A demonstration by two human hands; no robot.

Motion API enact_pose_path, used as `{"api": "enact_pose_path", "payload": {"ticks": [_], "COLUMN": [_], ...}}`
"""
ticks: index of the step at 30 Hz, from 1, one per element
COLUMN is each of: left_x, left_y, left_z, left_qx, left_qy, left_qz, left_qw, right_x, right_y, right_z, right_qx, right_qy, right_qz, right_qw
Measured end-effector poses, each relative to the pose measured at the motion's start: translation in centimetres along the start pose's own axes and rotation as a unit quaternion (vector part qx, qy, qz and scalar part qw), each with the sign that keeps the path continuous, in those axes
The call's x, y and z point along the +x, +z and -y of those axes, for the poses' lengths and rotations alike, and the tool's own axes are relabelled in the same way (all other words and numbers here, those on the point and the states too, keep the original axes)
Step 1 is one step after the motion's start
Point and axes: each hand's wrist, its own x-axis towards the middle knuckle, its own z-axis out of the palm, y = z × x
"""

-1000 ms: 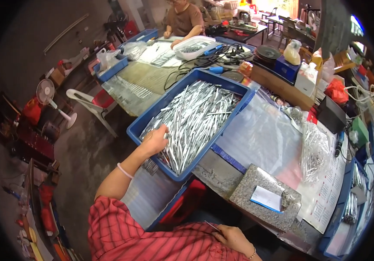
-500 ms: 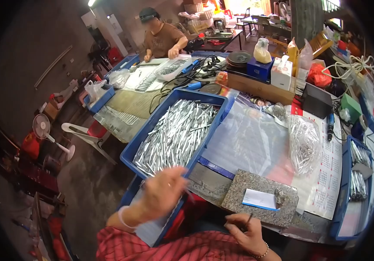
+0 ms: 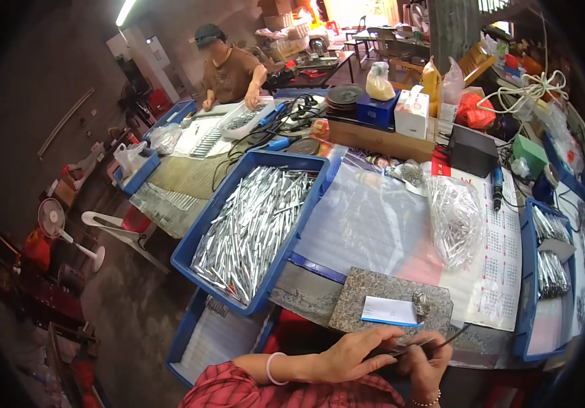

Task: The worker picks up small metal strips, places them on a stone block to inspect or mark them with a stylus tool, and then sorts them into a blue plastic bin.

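My left hand (image 3: pixel 354 355) and my right hand (image 3: pixel 427 364) meet just in front of a speckled stone slab (image 3: pixel 347 299) at the table's near edge. Closed fingers of the right hand hold a thin dark rod (image 3: pixel 457 334), whose end sticks out to the right. The left hand's thumb and fingers close in a pinch beside the right fingertips; what lies in them is too small to make out. To the left, a blue tray (image 3: pixel 181 250) is heaped with slim silvery metal pieces (image 3: pixel 252 228). A white paper pad with a blue edge (image 3: pixel 389 310) rests on the slab.
Below the heaped tray is another blue tray (image 3: pixel 178 353). A clear bag of metal pieces (image 3: pixel 456 221) lies on calendar paper. At right stands a blue tray with bagged pieces (image 3: pixel 529 326). Across the table, a co-worker (image 3: pixel 231 75) reaches into a white container (image 3: pixel 246 121).
My left hand has moved right, from beside the heaped tray to my right hand. The right hand has risen slightly and shifted right. The whole view has shifted a little.
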Motion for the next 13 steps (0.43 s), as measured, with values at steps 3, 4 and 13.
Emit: {"api": "enact_pose_path", "payload": {"ticks": [3,4,13], "left_x": [-0.9,-0.9,-1.4], "left_y": [0.5,0.6,-2.5], "left_z": [1.3,1.3,1.1], "left_qx": [-0.028,-0.031,-0.053], "left_qy": [-0.043,-0.045,-0.076], "left_qz": [0.054,0.056,-0.025], "left_qw": [0.997,0.997,0.995], "right_x": [0.5,0.7,1.3], "right_y": [-0.2,-0.2,-1.3], "right_z": [-0.6,-0.6,-0.1], "right_qx": [0.005,0.001,0.039], "right_qy": [-0.034,-0.031,-0.015], "right_qz": [-0.030,-0.023,0.016], "right_qw": [0.999,0.999,0.999]}}
